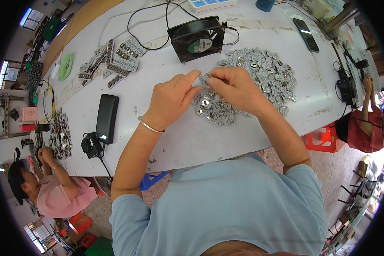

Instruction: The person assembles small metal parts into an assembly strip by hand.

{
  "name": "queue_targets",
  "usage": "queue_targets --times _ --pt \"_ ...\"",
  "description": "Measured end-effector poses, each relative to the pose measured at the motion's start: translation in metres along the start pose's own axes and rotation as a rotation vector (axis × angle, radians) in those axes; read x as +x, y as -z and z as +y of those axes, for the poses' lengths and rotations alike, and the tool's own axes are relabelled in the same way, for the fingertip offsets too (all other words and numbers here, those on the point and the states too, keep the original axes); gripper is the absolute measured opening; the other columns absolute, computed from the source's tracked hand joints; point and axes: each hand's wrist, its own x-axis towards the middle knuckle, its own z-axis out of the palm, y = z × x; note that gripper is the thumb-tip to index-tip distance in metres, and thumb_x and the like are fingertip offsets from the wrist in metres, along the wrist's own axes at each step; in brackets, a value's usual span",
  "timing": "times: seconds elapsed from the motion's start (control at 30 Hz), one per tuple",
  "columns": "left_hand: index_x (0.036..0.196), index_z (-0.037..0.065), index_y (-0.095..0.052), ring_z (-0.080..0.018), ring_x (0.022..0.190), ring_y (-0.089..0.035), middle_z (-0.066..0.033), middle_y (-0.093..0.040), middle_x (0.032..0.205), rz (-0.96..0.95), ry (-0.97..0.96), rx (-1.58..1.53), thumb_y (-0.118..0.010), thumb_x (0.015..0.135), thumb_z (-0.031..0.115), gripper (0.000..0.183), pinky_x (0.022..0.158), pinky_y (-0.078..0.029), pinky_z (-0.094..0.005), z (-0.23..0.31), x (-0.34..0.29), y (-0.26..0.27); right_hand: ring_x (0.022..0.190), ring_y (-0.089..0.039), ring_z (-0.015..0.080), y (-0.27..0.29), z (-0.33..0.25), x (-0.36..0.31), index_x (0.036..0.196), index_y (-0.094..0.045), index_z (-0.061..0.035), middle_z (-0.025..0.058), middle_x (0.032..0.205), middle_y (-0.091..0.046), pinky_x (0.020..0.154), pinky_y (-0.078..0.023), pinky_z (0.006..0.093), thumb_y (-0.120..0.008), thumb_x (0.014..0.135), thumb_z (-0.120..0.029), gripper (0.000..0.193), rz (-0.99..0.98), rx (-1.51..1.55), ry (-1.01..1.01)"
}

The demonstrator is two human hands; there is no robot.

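Observation:
My right hand (239, 87) pinches a small grey metal part (206, 78) between thumb and forefinger, over the table. Close by on the left is my left hand (171, 97). Its forefinger and thumb are apart, tips near that part, with nothing visible between them; its other fingers are hidden. Below both hands lies a smaller heap of similar metal parts (219, 114), some with round dark centres. Behind and to the right of my right hand spreads a bigger heap (271, 74) of the same parts.
A black fan (197, 39) stands beyond my hands, its cable looping left. Rows of assembled parts (123, 62) lie at the far left. A black case (107, 118) and a power adapter (91, 145) lie left; a phone (306, 35) lies far right. Other people work at both sides.

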Motion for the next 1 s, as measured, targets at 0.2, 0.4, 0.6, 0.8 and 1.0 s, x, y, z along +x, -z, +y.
queue_targets --times 0.2,0.4,0.6,0.8,1.0 --pt "0.108 0.004 -0.063 -0.0236 0.056 -0.06 -0.009 -0.064 0.075 0.074 -0.161 0.093 -0.069 0.082 0.001 0.028 0.05 -0.047 -0.0316 -0.009 0.005 -0.003 0.054 -0.045 0.015 0.001 -0.003 0.006 0.08 -0.063 0.0042 0.01 0.06 -0.053 0.053 -0.04 0.0331 -0.06 0.089 -0.018 0.024 -0.023 -0.018 0.006" --pt "0.108 0.001 -0.063 -0.0247 0.057 -0.061 -0.0103 -0.064 0.076 0.109 -0.205 0.154 -0.067 0.08 -0.002 0.028 0.049 -0.047 -0.0319 -0.028 0.011 -0.011 0.054 -0.046 0.0166 -0.004 -0.003 0.02 0.08 -0.063 0.0038 0.0106 0.06 -0.054 0.053 -0.04 0.0332 -0.06 0.089 -0.018 0.024 0.008 -0.081 -0.015" --pt "0.11 0.0 -0.062 -0.0245 0.056 -0.061 -0.0111 -0.063 0.074 0.162 -0.183 0.152 -0.065 0.081 -0.005 0.03 0.048 -0.047 -0.0328 -0.037 0.014 -0.015 0.054 -0.045 0.0179 -0.006 -0.001 0.035 0.076 -0.062 0.0036 0.0103 0.059 -0.054 0.053 -0.039 0.0332 -0.06 0.088 -0.02 0.026 0.021 -0.107 -0.008" --pt "0.106 0.006 -0.063 -0.0229 0.057 -0.061 -0.0063 -0.064 0.075 0.203 -0.101 0.118 -0.068 0.083 0.007 0.023 0.048 -0.048 -0.0319 -0.033 0.01 -0.015 0.054 -0.044 0.0136 -0.012 0.009 0.04 0.073 -0.06 0.0029 0.0067 0.057 -0.052 0.052 -0.038 0.0319 -0.062 0.087 -0.021 0.028 0.073 0.0 0.007" --pt "0.105 0.003 -0.065 -0.0141 0.051 -0.053 -0.0051 -0.064 0.076 0.242 0.041 -0.002 -0.071 0.082 0.003 0.023 0.046 -0.042 -0.0275 -0.013 0.005 -0.018 0.053 -0.044 0.0106 -0.012 0.003 0.033 0.073 -0.061 0.0028 0.0036 0.057 -0.052 0.05 -0.038 0.0299 -0.062 0.086 -0.021 0.028 0.09 0.054 -0.065"
